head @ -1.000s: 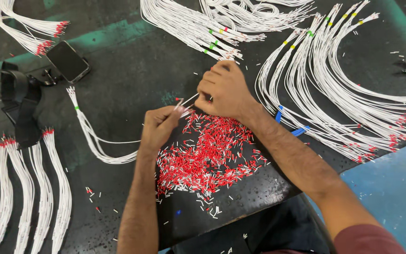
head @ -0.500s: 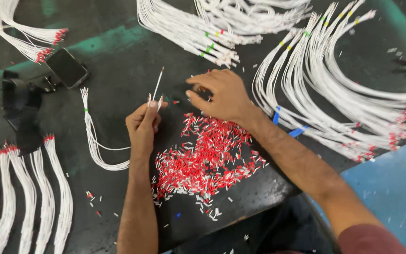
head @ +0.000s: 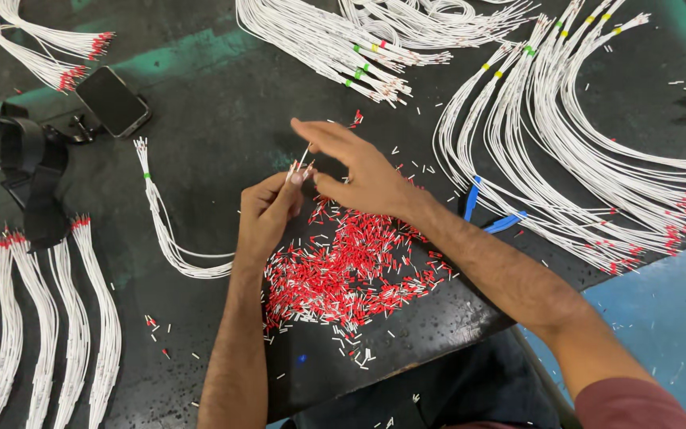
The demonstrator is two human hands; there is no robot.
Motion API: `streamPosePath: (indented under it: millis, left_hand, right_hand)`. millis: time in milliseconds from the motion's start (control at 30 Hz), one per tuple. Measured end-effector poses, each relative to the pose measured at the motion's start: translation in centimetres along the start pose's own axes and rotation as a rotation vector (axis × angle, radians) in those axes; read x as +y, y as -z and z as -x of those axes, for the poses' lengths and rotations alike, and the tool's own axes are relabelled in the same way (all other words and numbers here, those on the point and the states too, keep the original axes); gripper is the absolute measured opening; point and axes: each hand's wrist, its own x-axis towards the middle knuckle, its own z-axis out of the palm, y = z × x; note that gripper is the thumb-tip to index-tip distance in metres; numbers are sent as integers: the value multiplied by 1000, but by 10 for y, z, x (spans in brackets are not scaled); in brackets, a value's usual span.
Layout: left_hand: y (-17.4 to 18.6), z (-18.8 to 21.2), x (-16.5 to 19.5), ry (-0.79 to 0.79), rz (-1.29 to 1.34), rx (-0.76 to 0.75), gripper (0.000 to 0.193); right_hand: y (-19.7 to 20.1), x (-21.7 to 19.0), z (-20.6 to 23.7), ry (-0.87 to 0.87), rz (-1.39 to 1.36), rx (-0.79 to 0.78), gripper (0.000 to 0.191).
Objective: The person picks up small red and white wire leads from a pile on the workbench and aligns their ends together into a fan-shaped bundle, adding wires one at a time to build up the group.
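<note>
Two hands: I am seeing both meeting just beyond the far edge of the red ferrule pile point(head: 343, 274) on the table point(head: 224, 119).
Left hand: my left hand point(head: 267, 214) is pinching the end of a thin white wire point(head: 302, 161) between thumb and fingertips.
Right hand: my right hand point(head: 359, 171) is spreading open, fingers fanned out, touching the wire tip from the right and gripping nothing that I can make out.
Wire axis: it is pointing up and away, tilting slightly right.
Nearer hand: the left is already holding it; the ferrule pile is lying just near of both hands.
Loose bundle: a white wire bundle point(head: 164, 226) is lying to the left of the left hand.
Change: half a second back the wire was standing further left and the right hand was hovering apart from it; now they are touching.
</note>
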Motion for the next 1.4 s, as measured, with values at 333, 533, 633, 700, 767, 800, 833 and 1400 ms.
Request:
streamPosePath:
  millis: [333, 533, 633, 700, 767, 800, 833, 1400]
  left_hand:
    - [0, 0, 0, 18, 19, -46, 31]
    - [2, 2, -6, -17, -34, -106, 35]
    - [0, 0, -10, 11, -52, -70, 33]
    - [-1, 1, -11, -60, -71, -67, 32]
    - [-3, 2, -11, -68, -111, -45, 30]
    - [-4, 2, -12, -40, -141, -26, 28]
    - [-6, 2, -12, -12, -170, -7, 26]
    - [-27, -7, -16, -183, -131, -65, 22]
  right_hand:
    - [-2, -8, -1, -53, -143, 33, 58]
    - [-6, -3, -2, -173, -168, 28, 15]
    - [-5, -1, -1, -294, -234, 0, 15]
    - [-1, 0, -1, -175, -116, 10, 14]
    - [1, 3, -2, -97, -5, 10, 13]
    - [2, 4, -1, -79, 47, 5, 12]
    - [3, 5, -1, -60, 101, 0, 12]
    - [11, 4, 5, 137, 566, 119, 20]
